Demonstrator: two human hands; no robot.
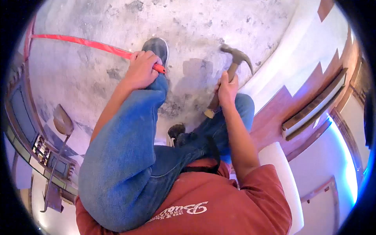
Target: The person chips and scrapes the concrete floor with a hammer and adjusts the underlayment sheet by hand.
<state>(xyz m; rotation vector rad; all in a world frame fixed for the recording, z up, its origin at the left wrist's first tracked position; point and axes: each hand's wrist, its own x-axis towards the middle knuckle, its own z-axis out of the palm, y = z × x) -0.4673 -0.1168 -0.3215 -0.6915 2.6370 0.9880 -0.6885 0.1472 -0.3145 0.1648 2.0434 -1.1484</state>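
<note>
My left hand [145,67] is closed around a long red bar [92,44] near its end, where a small dark hole shows. From there the bar runs to the left, to a red strip along the view's edge; I cannot tell whether the two are joined. My right hand [228,89] grips the handle of a claw hammer [236,56], its head raised and slightly blurred. Both hands are in front of my bent legs in blue jeans [121,156]. My left hand sits just by my dark shoe [157,49].
A mottled grey-white surface [219,19] spreads ahead of me. At left, a shovel [63,119] stands near a checkered floor and a patterned railing. To the right are brown stepped-edge panels [274,102], a long ledge [315,105] and a white rounded object [284,184] beside my shirt.
</note>
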